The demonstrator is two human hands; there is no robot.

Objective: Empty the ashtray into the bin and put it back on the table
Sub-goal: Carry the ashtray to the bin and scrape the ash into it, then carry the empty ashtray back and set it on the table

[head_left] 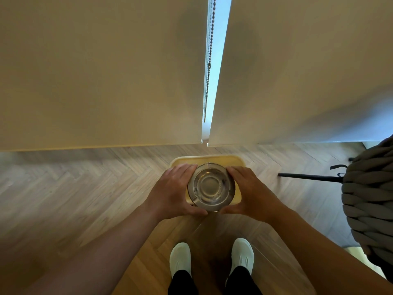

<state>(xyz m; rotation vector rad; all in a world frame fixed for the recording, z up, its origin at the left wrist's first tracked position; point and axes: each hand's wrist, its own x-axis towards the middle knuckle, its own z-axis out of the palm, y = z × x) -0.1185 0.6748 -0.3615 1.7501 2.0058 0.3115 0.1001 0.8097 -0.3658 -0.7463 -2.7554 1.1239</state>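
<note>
A round clear glass ashtray point(211, 186) is held between both hands, directly above a pale yellow bin point(207, 161) that stands on the floor by the blinds. My left hand point(173, 193) grips its left side, my right hand point(252, 192) its right side. The ashtray faces up toward me and its bowl looks bare. Most of the bin's opening is hidden behind the ashtray and hands; only its far rim and right corner show.
Cream roller blinds point(106, 71) with a bead chain point(209, 60) hang right behind the bin. A chunky grey knitted seat point(370, 199) on black legs point(308, 176) stands at the right. My white shoes point(180, 258) stand on the herringbone wood floor.
</note>
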